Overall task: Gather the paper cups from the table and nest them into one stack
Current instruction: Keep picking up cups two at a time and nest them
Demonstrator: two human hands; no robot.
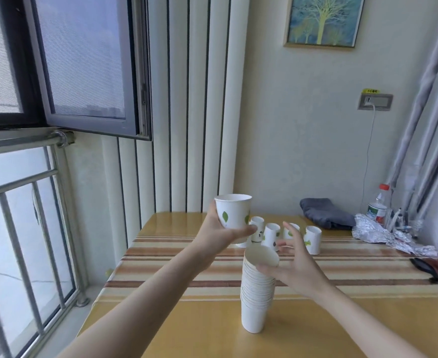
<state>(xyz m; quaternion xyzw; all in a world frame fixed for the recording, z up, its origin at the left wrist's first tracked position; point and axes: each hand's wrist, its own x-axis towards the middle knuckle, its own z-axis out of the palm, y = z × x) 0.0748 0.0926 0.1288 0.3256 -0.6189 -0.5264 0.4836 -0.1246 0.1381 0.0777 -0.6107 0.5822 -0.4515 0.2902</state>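
The left hand (221, 232) is gripping a leaf-printed cup (234, 211) by its base, holding it in the air at eleven o'clock above the stack (257, 288). The right hand (294, 262) is spreading its fingers loosely at the stack's rim at three o'clock, steadying it. Four loose cups (272, 233) are waiting at twelve o'clock. Nesting is under way; next, the held cup probably needs lowering straight into the top opening.

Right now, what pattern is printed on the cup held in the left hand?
Green leaves on white, on the held cup in the left hand; the head view shows it.
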